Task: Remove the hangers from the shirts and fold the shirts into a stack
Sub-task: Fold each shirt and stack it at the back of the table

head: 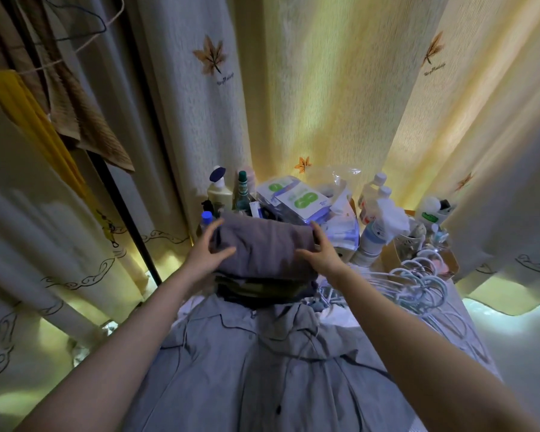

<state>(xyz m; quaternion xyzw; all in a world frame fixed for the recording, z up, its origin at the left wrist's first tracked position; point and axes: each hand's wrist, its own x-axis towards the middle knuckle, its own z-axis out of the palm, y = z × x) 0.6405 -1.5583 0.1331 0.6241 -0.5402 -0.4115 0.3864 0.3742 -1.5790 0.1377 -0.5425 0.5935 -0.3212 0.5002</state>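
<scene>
A folded grey-purple shirt (265,247) sits on top of a stack of folded shirts (262,289) at the far middle of the desk. Darker folded layers show beneath it, one with an olive edge. The left hand (208,252) grips the shirt's left end, thumb on top and fingers curled over the far edge. The right hand (320,252) clasps its right end in the same way. Both hands are thus closed on the top shirt, one at each side.

Nearer the camera lies an unfolded blue-grey button shirt (262,369), collar toward the stack, spread flat. To the right of the stack, a tangled pile of pale wire hangers (415,285) rests on the desk. Behind the stack stand bottles (220,190), white packets with green markings (296,198) and further containers. Cream curtains with leaf prints (212,57) hang behind. At upper left, garments hang from a dark rail (128,169).
</scene>
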